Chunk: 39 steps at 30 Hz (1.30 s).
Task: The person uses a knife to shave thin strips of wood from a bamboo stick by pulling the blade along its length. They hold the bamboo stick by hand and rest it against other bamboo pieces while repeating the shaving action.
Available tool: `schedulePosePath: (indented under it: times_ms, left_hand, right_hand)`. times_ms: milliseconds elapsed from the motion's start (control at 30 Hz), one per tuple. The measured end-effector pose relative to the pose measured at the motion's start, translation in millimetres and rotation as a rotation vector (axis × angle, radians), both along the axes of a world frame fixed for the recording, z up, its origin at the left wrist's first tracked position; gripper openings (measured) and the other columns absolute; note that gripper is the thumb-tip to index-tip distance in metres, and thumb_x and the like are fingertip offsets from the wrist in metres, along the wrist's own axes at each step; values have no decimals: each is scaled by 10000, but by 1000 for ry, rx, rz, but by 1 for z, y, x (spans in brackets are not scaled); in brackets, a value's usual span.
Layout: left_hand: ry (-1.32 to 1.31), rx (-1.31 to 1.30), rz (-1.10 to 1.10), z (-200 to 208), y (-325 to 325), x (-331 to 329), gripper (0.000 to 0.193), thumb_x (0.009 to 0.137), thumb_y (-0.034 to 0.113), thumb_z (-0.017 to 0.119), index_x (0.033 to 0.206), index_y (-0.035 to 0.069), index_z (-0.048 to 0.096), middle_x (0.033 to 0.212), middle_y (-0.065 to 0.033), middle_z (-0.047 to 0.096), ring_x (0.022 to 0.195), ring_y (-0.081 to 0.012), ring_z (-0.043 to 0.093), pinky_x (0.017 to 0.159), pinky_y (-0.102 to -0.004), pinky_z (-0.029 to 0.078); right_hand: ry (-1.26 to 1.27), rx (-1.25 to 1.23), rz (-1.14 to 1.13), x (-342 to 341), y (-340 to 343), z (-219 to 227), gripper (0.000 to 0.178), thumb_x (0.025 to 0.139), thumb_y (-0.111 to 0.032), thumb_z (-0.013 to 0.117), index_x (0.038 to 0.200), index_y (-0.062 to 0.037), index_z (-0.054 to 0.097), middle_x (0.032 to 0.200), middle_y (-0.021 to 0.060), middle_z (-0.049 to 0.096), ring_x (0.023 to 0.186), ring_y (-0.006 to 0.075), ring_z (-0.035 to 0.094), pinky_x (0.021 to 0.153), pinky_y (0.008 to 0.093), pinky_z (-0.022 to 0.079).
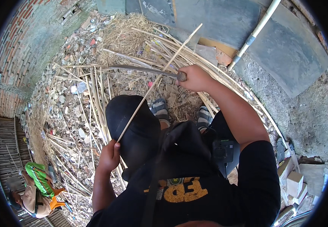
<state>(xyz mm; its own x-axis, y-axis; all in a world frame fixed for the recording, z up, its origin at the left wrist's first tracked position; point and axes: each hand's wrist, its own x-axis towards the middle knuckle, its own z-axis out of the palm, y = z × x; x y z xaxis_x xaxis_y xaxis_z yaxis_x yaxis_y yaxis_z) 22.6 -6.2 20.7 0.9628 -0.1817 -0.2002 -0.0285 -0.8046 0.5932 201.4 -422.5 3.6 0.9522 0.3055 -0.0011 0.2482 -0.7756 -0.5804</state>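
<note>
Apparently Mid-Work: One Pale Strip (139, 108), a Blade (141, 69) Across It

I judge this piece to be under way rather than finished, since the blade lies over its course, somewhat past the middle from my near end. I cannot tell whether the edge bites into it or only touches. Many loose strips (93, 94) lie on the rubble to my left, and a longer bundle (209, 77) fans out beyond my right hand (196, 78); which of these are worked and which are waiting, nothing shows, so I can't count what is left.

My left hand (108, 156) is closed, thumb and finger pinching the near end of the strip. My right hand is wrapped round the knife's brown handle (182, 76), the dark, slightly curved blade pointing left.

The strip itself slants up from my left hand, over my dark-clad knee (131, 123), to a free tip ahead and to the right. It looks thin, straight and straw-coloured, probably bamboo, and seems a little wider beyond the blade. Its surface is too small to judge for smoothness.
</note>
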Motion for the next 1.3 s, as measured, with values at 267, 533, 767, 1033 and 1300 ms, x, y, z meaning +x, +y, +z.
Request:
schedulePosePath:
  times_ms: [267,533,767,1033,1300]
  left_hand:
    - [-68,46,-5,-5,0,-6,362,1063,280,463,829,6,494,641,-261,537,635,-503,545,557,-522,390]
    - [-37,125,-6,4,-6,-2,366,1068,302,443,843,15,484,653,-272,553,678,-529,555,577,-568,389]
    - [-109,106,-12,-9,-7,-2,366,1067,307,447,843,20,481,628,-262,545,630,-514,549,548,-547,393]
    - [-127,155,2,-4,-10,-8,321,1058,273,472,852,27,493,643,-266,564,648,-518,569,565,-573,400]
    - [-136,163,27,-5,-13,-9,318,1055,269,481,850,25,496,651,-270,573,660,-516,580,570,-564,412]
  right_hand:
    - [41,-109,0,-9,7,19,254,734,-278,742,887,-84,687,837,154,696,851,363,684,755,479,541]
    - [42,-157,-34,-10,13,12,219,724,-260,723,880,-109,695,841,118,708,856,335,697,755,469,555]
    - [33,-201,-23,-10,9,16,204,736,-232,706,899,-111,692,877,144,711,870,358,695,775,489,553]
    - [15,-277,36,-21,27,30,200,773,-210,689,958,-134,696,879,131,711,893,344,700,781,480,563]
    - [1,-197,-34,-22,16,29,260,755,-232,719,985,-112,701,879,163,713,872,363,697,794,476,557]
